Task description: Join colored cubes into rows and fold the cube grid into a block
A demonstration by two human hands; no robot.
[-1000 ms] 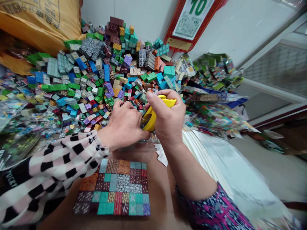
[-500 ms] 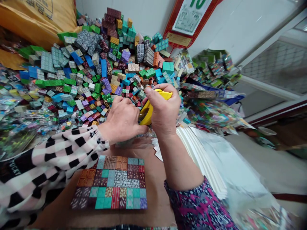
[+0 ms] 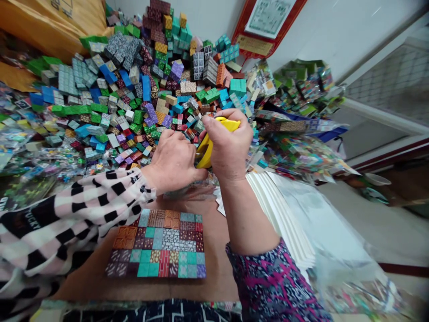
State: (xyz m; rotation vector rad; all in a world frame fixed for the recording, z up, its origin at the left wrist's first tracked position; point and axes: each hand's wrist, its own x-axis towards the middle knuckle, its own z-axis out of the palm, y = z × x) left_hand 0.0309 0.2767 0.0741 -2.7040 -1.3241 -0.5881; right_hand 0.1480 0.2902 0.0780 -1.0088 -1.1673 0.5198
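My right hand [image 3: 231,147] is closed around yellow-handled scissors [image 3: 207,154], its thumb on top and the loops inside the palm. The blades are mostly hidden. Close against them on the left, my left hand [image 3: 176,156] is curled with knuckles up and thumb stretched toward the scissors. Whatever its fingers hold, if anything, is out of sight beneath it. Both hands are over the near edge of a heap of coloured paper-covered cubes [image 3: 145,89]. Below them a flat rectangular panel of patterned squares [image 3: 167,243] lies on a brown board [image 3: 217,264].
To the right are a stack of white sheets [image 3: 281,214] and clear plastic film [image 3: 328,228]. Packed bags of coloured pieces [image 3: 295,156] lie behind them. A yellow sack [image 3: 67,27] stands at the back left, and a red-framed calendar [image 3: 264,27] hangs on the wall.
The view has tilted slightly, so the panel appears a little higher and the calendar is cut off more. Both hands keep nearly the same pose around the scissors.
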